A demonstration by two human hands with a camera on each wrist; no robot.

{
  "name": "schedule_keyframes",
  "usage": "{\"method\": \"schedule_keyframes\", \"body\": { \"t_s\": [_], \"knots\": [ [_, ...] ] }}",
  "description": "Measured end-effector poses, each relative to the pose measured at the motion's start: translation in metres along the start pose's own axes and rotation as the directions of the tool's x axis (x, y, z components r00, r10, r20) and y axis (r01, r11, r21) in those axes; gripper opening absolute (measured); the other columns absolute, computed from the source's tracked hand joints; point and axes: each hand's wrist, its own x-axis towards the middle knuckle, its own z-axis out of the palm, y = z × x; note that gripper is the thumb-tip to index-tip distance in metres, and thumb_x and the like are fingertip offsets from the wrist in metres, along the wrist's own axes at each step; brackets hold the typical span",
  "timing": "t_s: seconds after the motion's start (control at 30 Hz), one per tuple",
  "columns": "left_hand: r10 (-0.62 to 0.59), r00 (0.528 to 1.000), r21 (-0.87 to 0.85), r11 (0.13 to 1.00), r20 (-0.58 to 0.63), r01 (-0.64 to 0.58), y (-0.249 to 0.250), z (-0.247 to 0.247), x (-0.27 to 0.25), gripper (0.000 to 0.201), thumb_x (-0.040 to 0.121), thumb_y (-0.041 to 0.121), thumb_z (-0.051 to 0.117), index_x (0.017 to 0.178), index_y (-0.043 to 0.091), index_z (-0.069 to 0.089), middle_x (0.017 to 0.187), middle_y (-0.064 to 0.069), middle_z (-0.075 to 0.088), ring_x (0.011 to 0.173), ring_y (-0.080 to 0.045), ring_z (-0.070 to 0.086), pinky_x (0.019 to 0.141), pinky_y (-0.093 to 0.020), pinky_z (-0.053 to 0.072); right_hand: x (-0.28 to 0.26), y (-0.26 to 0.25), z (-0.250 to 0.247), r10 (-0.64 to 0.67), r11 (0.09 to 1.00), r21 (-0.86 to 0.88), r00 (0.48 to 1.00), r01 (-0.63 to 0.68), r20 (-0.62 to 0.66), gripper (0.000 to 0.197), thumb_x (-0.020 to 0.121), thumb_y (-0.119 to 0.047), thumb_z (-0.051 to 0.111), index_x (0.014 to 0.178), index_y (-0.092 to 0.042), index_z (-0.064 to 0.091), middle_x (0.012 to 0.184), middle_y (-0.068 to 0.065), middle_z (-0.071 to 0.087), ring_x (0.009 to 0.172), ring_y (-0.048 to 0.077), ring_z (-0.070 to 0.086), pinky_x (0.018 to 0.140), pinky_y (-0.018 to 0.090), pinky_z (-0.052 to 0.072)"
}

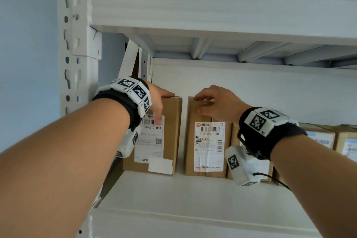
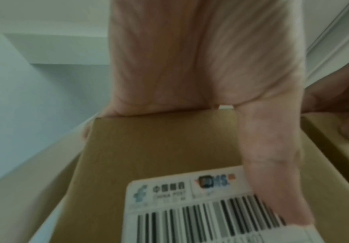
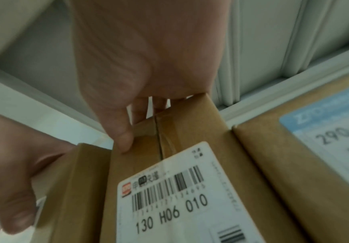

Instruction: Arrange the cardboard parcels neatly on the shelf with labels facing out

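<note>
Two upright cardboard parcels stand side by side on the white shelf [image 1: 173, 195] with a narrow gap between them, white labels facing me. My left hand [image 1: 161, 105] grips the top edge of the left parcel [image 1: 171, 135], fingers over the top and thumb [image 2: 273, 164] pressed on its barcode label. My right hand [image 1: 216, 102] grips the top of the neighbouring parcel [image 1: 190, 141], labelled 130 H06 010, with fingers behind and thumb [image 3: 121, 134] on the taped front edge. The left wrist view shows the left parcel [image 2: 159, 148] close up.
More labelled parcels [image 1: 320, 139] stand in a row to the right, one with a blue label [image 3: 323, 115]. The shelf's upright post [image 1: 75, 44] is at the left. The beam of the shelf above [image 1: 212, 11] hangs overhead. Bare shelf board lies before the parcels.
</note>
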Motion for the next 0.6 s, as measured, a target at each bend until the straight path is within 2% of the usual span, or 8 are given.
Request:
{"method": "schedule_keyframes", "body": {
  "t_s": [0.13,0.27,0.43,0.6],
  "knots": [
    [0.026,0.999,0.075,0.997,-0.032,-0.023,0.006,-0.005,0.008,0.106,0.075,0.049,0.078,0.157,0.03,0.013,0.162,0.0,0.024,0.146,-0.023,0.029,0.117,-0.041,0.03,0.005,0.004,0.003,0.003,0.999,0.054,1.0,-0.002,-0.015,0.027,0.077,-0.029,0.071,0.103,-0.034,0.067,0.106,-0.009,0.059,0.103,0.011,0.057,0.094,0.035,0.048],
    [0.053,0.996,0.11,0.993,-0.074,-0.045,0.009,-0.009,0.009,0.099,0.076,0.062,0.07,0.156,0.031,0.02,0.159,0.002,0.031,0.143,-0.021,0.033,0.115,-0.038,0.029,0.005,0.002,0.003,0.008,0.999,0.052,0.999,-0.006,-0.032,0.024,0.077,-0.029,0.071,0.1,-0.035,0.067,0.104,-0.01,0.06,0.103,0.012,0.057,0.093,0.036,0.049],
    [0.074,0.994,0.049,0.996,-0.082,-0.07,0.005,-0.01,0.015,0.095,0.073,0.065,0.07,0.153,0.036,0.027,0.157,0.005,0.034,0.141,-0.02,0.035,0.116,-0.041,0.03,0.006,0.001,-0.002,0.015,0.997,0.071,1.0,-0.014,-0.01,0.024,0.08,-0.029,0.069,0.104,-0.031,0.069,0.104,-0.01,0.063,0.103,0.012,0.058,0.088,0.028,0.046],
    [0.081,0.995,-0.032,0.996,-0.064,-0.083,0.0,-0.006,0.015,0.096,0.074,0.053,0.077,0.153,0.037,0.024,0.153,0.005,0.039,0.137,-0.02,0.041,0.114,-0.041,0.034,0.004,0.0,-0.004,0.046,0.99,0.13,0.998,-0.051,0.046,0.027,0.08,-0.027,0.066,0.106,-0.033,0.064,0.117,-0.009,0.064,0.107,0.012,0.058,0.095,0.03,0.047]
  ]
}}
